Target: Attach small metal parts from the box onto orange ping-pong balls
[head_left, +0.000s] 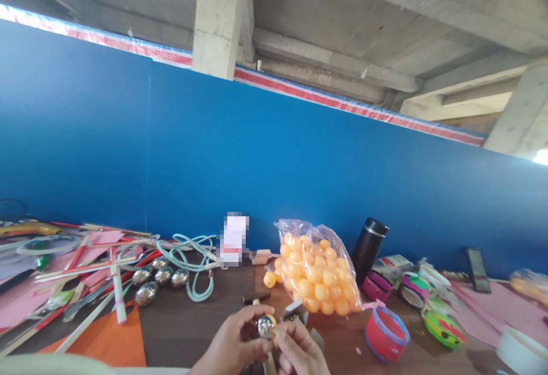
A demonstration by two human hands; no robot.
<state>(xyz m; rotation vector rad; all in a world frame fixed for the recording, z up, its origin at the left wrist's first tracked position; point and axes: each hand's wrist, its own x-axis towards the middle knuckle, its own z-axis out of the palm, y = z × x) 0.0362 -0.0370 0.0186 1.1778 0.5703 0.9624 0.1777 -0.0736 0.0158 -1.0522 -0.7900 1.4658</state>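
My left hand (233, 343) and my right hand (297, 349) meet low in the middle of the view, above a dark brown table (188, 321). Between their fingertips sits a small shiny silver ball (265, 326) with a bit of orange showing beside it. Both hands are closed in a pinch on it. Just behind them stands a clear plastic bag (317, 269) full of orange ping-pong balls, with one loose orange ball (269, 279) at its left.
Several silver balls (156, 281) and a mint cord (194, 263) lie left. Sticks and pink and orange paper (107, 343) cover the far left. A black flask (368, 248), tape rolls (386, 334) and a phone (478, 269) stand right. A blue wall runs behind.
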